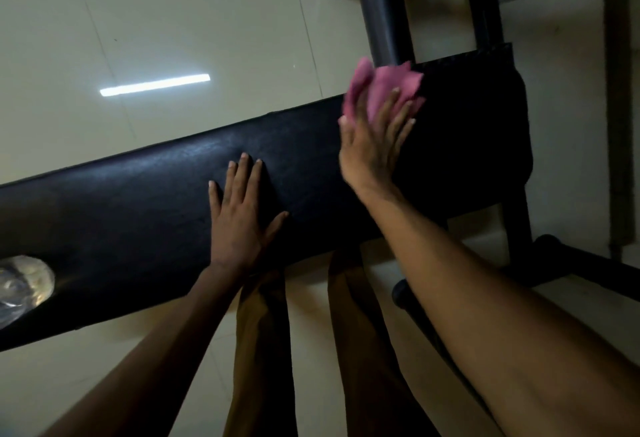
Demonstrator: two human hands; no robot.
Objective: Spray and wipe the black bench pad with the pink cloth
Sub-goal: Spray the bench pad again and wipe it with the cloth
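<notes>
The black bench pad (145, 214) runs across the view from the lower left up to the right, its leather-like top catching a dull shine. It serves as the surface under both hands. The right hand (372, 145) lies on the pink cloth (381, 93), fingers straight and spread, pressing the bunched cloth flat against the pad near its far right end. Part of the cloth bulges out past the fingertips and touches the far edge of the pad. The left hand (239, 214) rests palm down on the bare pad, well to the left of the cloth, with fingers straight and slightly apart and the thumb angled out to the right; it holds nothing.

Just behind the cloth a thick dark post (377, 10) of the bench frame rises from the far edge of the pad, standing close against the cloth's far side. More black frame bars (519, 228) run down beside the right end of the pad to a foot bar (588, 263) on the floor. At the left edge, a clear, shiny thing (20, 284) lies on the pad; what it is cannot be told. The pale tiled floor (173, 20) shows a bright strip of reflected light (156, 84). Below the pad, the person's brown trouser legs (263, 350) stand between the arms.
</notes>
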